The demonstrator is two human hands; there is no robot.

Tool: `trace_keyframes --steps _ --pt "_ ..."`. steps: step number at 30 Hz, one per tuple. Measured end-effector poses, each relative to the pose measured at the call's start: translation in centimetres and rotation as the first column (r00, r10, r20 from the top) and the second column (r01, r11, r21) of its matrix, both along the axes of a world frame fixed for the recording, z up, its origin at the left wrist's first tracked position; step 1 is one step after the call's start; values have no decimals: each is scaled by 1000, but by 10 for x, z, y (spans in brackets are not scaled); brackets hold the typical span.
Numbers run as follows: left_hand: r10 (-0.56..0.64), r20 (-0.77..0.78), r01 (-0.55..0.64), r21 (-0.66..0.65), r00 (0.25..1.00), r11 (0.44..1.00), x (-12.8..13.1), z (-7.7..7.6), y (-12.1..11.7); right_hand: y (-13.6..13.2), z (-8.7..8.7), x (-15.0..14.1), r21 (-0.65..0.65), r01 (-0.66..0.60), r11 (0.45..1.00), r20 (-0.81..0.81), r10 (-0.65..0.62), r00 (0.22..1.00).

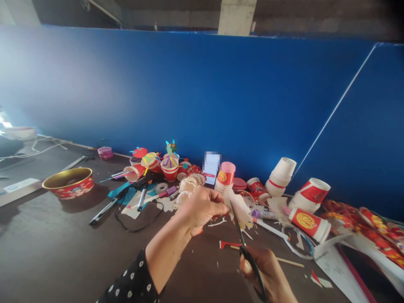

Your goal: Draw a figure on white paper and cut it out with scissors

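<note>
On my feed the containers come first. A red tin bowl (68,183) with a gold interior stands at the left, its contents hard to make out. Toward the far edge of the table, three red paper cups (169,171) carry bright paper-and-straw decorations, and one of them is tipped on its side. To their right I count one pink-topped stack of printed cups (224,185), one stack of white paper cups (280,174), and two loose red-and-white cups (309,225), the nearer lying on its side. A small pink tub (105,152) sits far left.

The left hand (202,208) reaches in from a black dotted sleeve (129,282), palm turned down, its fingers clenched on a white paper piece (240,208) with a ragged cut edge. That piece sits near mid-table, just right of the hand. The right hand (261,269), low and near me, grips a pair of black scissors (249,261), the blades angled up and ending right beside the paper.

Around them I count two marker pens (104,211), one roll of tape (162,188), and several pleated paper rosettes (189,187), with paper scraps (221,221) scattered across the dark table (47,252)
</note>
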State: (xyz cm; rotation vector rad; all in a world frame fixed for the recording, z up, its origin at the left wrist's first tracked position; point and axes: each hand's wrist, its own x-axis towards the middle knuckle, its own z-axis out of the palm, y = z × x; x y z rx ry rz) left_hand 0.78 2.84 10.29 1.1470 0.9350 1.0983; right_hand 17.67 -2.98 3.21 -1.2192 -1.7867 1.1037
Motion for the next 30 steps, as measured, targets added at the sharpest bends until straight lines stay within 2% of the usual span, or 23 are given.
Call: trace_keyframes --steps 10,14,25,30 --pt "-40 -44 41 22 998 999 -4 0 2 -1 3 -3 22 3 1000 56 -4 998" --pt "-80 -21 80 -3 997 997 -6 0 4 -3 4 -3 17 4 1000 57 -5 998" --pt "-99 -35 98 -28 994 995 -7 1 4 -3 7 -6 13 2 1000 81 -3 997" --pt "-121 -40 119 -48 992 992 -8 1 4 -3 3 -4 35 5 999 80 -8 997"
